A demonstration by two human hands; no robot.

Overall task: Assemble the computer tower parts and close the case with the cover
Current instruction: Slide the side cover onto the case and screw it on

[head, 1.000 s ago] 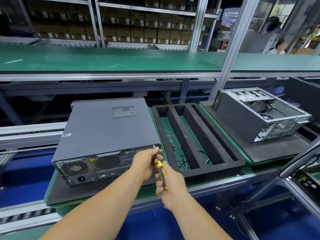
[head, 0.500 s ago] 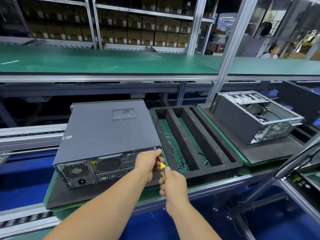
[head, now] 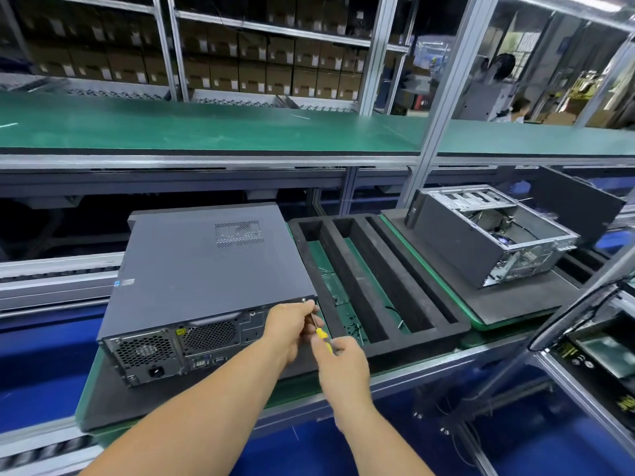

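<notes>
Closed tower [head: 206, 269] on near-left table; my left hand [head: 288, 329] pinches screw area at rear right corner, right hand [head: 343, 362] grips screwdriver [head: 321, 333]. Keep shaft square, steady pressure.

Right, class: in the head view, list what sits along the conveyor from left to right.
Closed tower → screwdriver → foam tray → open tower.

A factory assembly line: conveyor rollers [head: 51, 451], green benches [head: 206, 128] (stacked cartons [head: 251, 73] behind)
</notes>
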